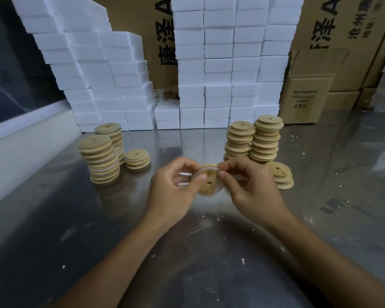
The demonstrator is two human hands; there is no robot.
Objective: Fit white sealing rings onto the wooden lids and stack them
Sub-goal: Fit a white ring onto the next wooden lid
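We hold one wooden lid [206, 182] above the desk [187, 252] with both hands, left hand [172, 192] and right hand [251, 187] pinching it; a white sealing ring [218, 188] seems half on.

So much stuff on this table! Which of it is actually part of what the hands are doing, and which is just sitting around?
Part of the job:
- round wooden lid with white sealing ring, held by left hand and right hand
- ringed lid stacks, left
- plain lid stacks, right

Just lying about:
- white foam boxes
- brown cardboard cartons
- white crumbs on the metal table
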